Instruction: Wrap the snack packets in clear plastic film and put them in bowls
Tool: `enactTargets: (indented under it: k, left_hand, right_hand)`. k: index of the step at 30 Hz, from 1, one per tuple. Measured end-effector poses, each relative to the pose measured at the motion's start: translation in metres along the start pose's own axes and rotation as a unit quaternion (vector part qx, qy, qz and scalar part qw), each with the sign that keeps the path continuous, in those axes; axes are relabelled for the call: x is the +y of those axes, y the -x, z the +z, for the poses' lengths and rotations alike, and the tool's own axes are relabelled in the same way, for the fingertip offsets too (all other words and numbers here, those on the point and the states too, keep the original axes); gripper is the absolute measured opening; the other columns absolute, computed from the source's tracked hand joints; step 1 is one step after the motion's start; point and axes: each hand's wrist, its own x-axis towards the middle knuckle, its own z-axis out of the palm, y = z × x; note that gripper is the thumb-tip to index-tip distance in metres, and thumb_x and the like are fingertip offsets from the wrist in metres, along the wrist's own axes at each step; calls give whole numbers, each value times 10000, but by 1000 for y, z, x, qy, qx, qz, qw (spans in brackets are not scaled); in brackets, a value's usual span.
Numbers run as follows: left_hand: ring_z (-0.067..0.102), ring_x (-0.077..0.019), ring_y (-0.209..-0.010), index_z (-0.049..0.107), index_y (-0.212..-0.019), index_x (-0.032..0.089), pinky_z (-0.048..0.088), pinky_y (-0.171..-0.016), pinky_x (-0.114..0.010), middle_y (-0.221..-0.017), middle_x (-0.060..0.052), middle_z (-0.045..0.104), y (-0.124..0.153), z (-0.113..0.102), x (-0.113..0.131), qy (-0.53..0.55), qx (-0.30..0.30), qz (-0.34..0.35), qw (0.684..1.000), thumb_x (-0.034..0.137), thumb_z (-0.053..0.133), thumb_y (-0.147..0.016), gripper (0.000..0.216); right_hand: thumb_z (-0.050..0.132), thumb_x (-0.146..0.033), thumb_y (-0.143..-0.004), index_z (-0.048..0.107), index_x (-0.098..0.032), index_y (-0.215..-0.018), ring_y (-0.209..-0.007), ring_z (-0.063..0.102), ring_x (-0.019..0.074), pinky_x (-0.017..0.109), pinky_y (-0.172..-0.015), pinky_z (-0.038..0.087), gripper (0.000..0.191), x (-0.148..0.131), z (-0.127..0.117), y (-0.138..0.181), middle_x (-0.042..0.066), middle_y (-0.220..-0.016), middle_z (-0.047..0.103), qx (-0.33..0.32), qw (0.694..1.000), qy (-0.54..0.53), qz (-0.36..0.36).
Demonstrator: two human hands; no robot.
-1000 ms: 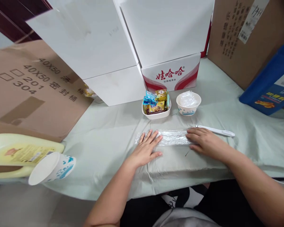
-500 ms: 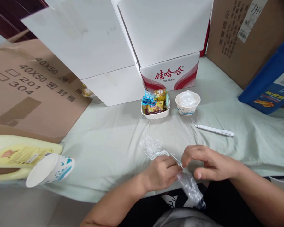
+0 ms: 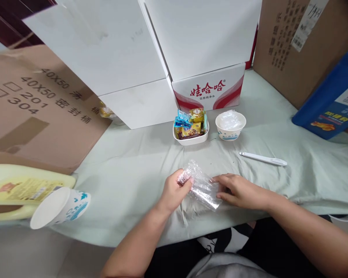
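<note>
A crinkled clear plastic bag (image 3: 204, 189), folded into a narrow shape, is held above the near edge of the green cloth. My left hand (image 3: 175, 191) grips its left end, with the thumb laid over the plastic. At the right end is my right hand (image 3: 239, 191), its curled fingers and thumb on the bag's edge. Beyond the hands, a white bowl (image 3: 191, 142) holds several small wrapped snacks (image 3: 191, 123). Beside it stands a paper cup (image 3: 230, 133) with crumpled clear plastic (image 3: 231, 120) inside. A white utility knife (image 3: 262, 158) lies to the right of my right hand.
White cartons (image 3: 208, 87) stand at the back. Brown cardboard boxes (image 3: 40, 104) rise on the left and right. A yellow jug (image 3: 23, 185) and a tipped paper cup (image 3: 63, 206) lie at the left edge. A blue bottle (image 3: 330, 100) leans at the right.
The plastic bag has come up from my lap onto the cloth and is now shorter and folded. My left hand moved left and turned; my right hand closed in on the bag's right end.
</note>
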Motion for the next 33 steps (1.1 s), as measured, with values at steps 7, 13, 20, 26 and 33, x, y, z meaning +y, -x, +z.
enactTargets:
  k: [7,13,20,26,33]
  left_hand:
    - [584,-144,-638,466,-997,223,410,-617,-252,-729,41,624,-2,-3,1,-214,-45,-43,975,233,610,-771,269]
    - [621,-159,-645,461,-1069,220,418,-612,-267,-764,31,635,-1,4,2,-304,-61,-34,950,186,627,-764,349]
    - [648,-199,-749,479,-1114,204,510,-636,-318,-912,-26,615,-1,-12,-3,-348,82,103,928,255,690,-752,422]
    - [635,-195,-898,576,-1061,199,548,-787,-329,-981,-62,622,9,5,3,-347,-19,290,892,191,528,-909,160]
    - [593,-264,-1014,584,-1214,195,555,-834,-431,-1107,-100,592,7,15,-3,-423,-106,218,873,226,642,-855,365]
  right_hand:
    - [615,-208,-851,523,-114,-1304,-847,608,218,342,-787,477,472,-1,4,-3,69,-862,657,28,999,42,7]
    - [695,-213,-794,541,-100,-1295,-921,591,255,387,-827,488,536,1,7,-3,119,-962,654,42,994,105,-14]
    - [694,-249,-808,574,-122,-1236,-959,553,273,442,-846,497,463,4,7,-3,142,-1049,640,56,983,164,-67]
    - [696,-254,-810,558,-100,-1258,-986,549,280,450,-866,494,494,9,9,-4,155,-1074,629,62,979,180,-74]
    - [726,-511,-773,548,-189,-1294,-1281,409,346,534,-1001,398,638,12,-5,2,158,-1362,521,50,969,186,-152]
